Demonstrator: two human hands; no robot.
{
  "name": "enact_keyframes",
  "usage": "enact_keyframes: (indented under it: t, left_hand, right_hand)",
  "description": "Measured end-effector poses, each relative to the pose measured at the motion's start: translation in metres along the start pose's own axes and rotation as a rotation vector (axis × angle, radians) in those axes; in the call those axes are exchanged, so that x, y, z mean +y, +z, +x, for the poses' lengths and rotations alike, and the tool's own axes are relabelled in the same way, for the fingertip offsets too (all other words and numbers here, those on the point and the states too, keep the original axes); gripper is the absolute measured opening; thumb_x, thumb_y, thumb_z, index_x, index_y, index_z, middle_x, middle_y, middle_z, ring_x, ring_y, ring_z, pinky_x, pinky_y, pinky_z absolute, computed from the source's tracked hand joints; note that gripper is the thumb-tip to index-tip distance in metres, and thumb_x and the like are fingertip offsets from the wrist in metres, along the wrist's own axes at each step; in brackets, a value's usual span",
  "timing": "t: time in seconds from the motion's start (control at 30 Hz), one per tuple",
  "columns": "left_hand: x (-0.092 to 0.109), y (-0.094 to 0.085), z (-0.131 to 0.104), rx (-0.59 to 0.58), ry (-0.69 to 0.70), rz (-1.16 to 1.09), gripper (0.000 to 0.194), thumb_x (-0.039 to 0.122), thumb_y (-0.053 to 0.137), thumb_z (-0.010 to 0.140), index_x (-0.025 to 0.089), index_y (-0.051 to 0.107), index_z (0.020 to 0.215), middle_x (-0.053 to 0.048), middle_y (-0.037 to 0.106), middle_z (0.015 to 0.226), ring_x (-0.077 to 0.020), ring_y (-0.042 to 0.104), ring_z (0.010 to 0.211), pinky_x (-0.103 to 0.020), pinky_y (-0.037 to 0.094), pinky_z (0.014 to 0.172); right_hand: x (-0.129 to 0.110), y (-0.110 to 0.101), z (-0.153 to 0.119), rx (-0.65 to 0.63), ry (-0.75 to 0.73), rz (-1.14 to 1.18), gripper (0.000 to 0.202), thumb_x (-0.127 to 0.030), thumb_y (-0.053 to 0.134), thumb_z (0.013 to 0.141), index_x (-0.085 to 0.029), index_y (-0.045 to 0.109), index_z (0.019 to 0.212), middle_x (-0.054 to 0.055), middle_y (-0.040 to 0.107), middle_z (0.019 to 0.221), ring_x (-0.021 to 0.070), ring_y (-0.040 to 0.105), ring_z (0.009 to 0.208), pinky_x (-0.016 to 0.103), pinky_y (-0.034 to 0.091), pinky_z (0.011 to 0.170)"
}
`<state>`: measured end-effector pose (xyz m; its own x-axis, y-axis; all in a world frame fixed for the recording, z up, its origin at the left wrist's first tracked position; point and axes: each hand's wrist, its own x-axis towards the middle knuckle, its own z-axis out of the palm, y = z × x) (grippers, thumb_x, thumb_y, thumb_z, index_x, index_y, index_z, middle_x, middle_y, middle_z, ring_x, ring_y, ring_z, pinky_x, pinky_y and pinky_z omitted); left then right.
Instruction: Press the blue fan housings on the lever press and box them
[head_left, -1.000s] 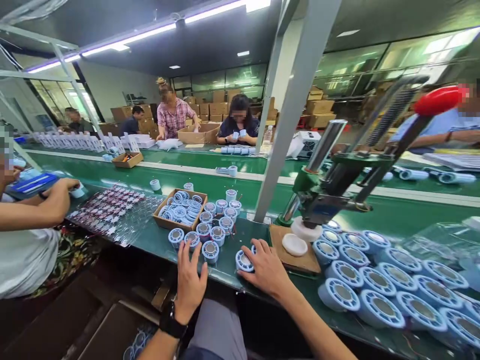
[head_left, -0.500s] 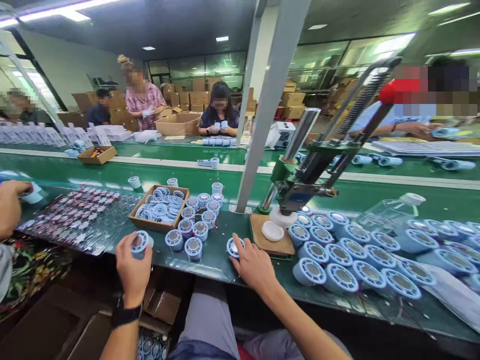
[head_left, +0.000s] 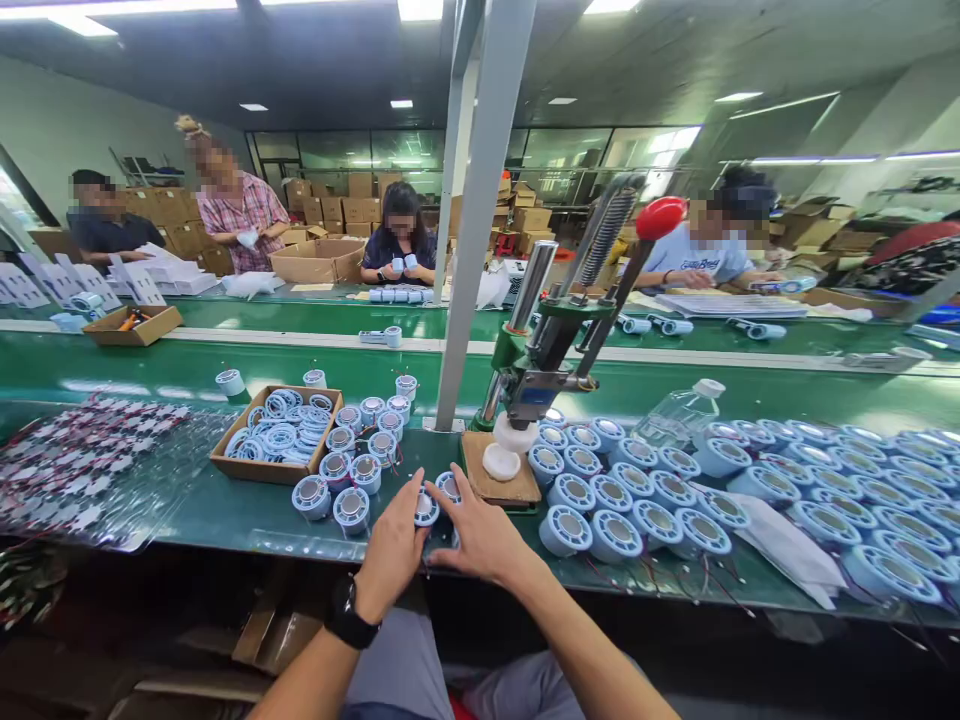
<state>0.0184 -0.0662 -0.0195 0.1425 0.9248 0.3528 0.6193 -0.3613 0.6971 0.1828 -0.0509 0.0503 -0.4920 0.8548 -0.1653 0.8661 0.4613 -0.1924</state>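
My left hand [head_left: 391, 548], with a black watch on its wrist, is closed around the left side of a light-blue round housing [head_left: 426, 508] with a silver disc on top. A second blue housing [head_left: 448, 486] stands just behind and to the right, partly covered by fingers. My right hand [head_left: 484, 535] reaches over it with fingers spread, the fingertips touching or very near both housings. To the right is a hand press [head_left: 529, 370] with a red knob, its white round cup [head_left: 501, 462] resting on a brown board.
Left of my hands stand several blue housings [head_left: 351, 508] and a cardboard box [head_left: 259, 468] of blue rings. Many more housings [head_left: 616, 535] and a plastic bottle [head_left: 679, 415] fill the right side. A grey post [head_left: 476, 220] rises behind. Co-workers sit beyond the green conveyor [head_left: 315, 350].
My left hand has carried its housing rightward to beside the one at my right hand. The right hand's fingers have spread more. The view has turned right, and the hand at far left has left it.
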Motion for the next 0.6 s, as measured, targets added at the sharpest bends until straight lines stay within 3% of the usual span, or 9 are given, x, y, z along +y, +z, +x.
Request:
enact_keyframes:
  t: [0.13, 0.23, 0.3, 0.37, 0.43, 0.53, 0.6]
  left_hand:
    - [0.002, -0.012, -0.007, -0.204, 0.038, -0.034, 0.095, -0.003, 0.041, 0.066, 0.017, 0.014, 0.155, -0.011, 0.022, 0.161, -0.0228, 0.021, 0.149, -0.048, 0.028, 0.123]
    - [0.005, -0.045, -0.004, -0.315, 0.081, 0.046, 0.095, -0.001, 0.042, 0.070, 0.021, 0.009, 0.157, -0.007, 0.014, 0.163, -0.0222, 0.016, 0.150, -0.046, 0.026, 0.124]
    - [0.010, -0.075, 0.019, -0.307, 0.129, 0.154, 0.084, 0.005, 0.043, 0.080, 0.025, 0.013, 0.156, -0.005, 0.019, 0.163, -0.0218, 0.020, 0.150, -0.043, 0.026, 0.124]
    - [0.017, -0.101, 0.066, -0.262, 0.146, 0.311, 0.068, 0.015, 0.044, 0.090, 0.024, 0.023, 0.154, -0.006, 0.029, 0.159, -0.0227, 0.028, 0.147, -0.040, 0.028, 0.123]
    - [0.020, -0.113, 0.129, -0.239, 0.075, 0.512, 0.058, 0.020, 0.045, 0.095, 0.021, 0.030, 0.151, -0.009, 0.039, 0.153, -0.0231, 0.036, 0.142, -0.040, 0.029, 0.122]
    - [0.013, -0.102, 0.222, -0.291, -0.004, 0.604, 0.050, 0.017, 0.052, 0.093, 0.012, 0.043, 0.142, -0.017, 0.051, 0.140, -0.0268, 0.048, 0.132, -0.044, 0.038, 0.114]
    - [0.004, -0.085, 0.264, -0.336, -0.041, 0.641, 0.043, 0.023, 0.060, 0.093, 0.013, 0.051, 0.134, -0.015, 0.057, 0.131, -0.0272, 0.056, 0.121, -0.048, 0.046, 0.105]
  right_hand:
    - [-0.002, -0.001, 0.006, 0.025, 0.024, 0.034, 0.096, -0.059, 0.077, 0.069, -0.029, 0.036, 0.151, 0.022, 0.006, 0.161, 0.0405, 0.057, 0.121, 0.050, 0.048, 0.096]
    - [-0.005, 0.002, 0.009, 0.059, 0.056, 0.015, 0.079, -0.061, 0.076, 0.069, -0.025, 0.052, 0.136, 0.022, 0.010, 0.160, 0.0401, 0.061, 0.115, 0.050, 0.050, 0.092]
    - [-0.006, 0.002, 0.011, 0.089, 0.072, 0.009, 0.070, -0.059, 0.076, 0.070, -0.024, 0.057, 0.127, 0.022, 0.014, 0.159, 0.0392, 0.064, 0.109, 0.049, 0.052, 0.089]
    - [-0.007, 0.001, 0.012, 0.113, 0.077, 0.021, 0.064, -0.056, 0.076, 0.071, -0.023, 0.058, 0.124, 0.022, 0.016, 0.159, 0.0383, 0.066, 0.105, 0.049, 0.053, 0.087]
    - [-0.010, -0.002, 0.010, 0.141, 0.081, 0.049, 0.060, -0.052, 0.075, 0.072, -0.023, 0.059, 0.121, 0.022, 0.017, 0.158, 0.0375, 0.066, 0.104, 0.048, 0.053, 0.087]
    - [-0.018, -0.005, 0.001, 0.196, 0.088, 0.102, 0.057, -0.048, 0.074, 0.071, -0.024, 0.059, 0.121, 0.019, 0.014, 0.160, 0.0366, 0.065, 0.107, 0.047, 0.054, 0.087]
    - [-0.022, -0.003, -0.016, 0.227, 0.090, 0.142, 0.058, -0.047, 0.073, 0.070, -0.026, 0.058, 0.122, 0.016, 0.011, 0.162, 0.0360, 0.065, 0.108, 0.046, 0.055, 0.086]
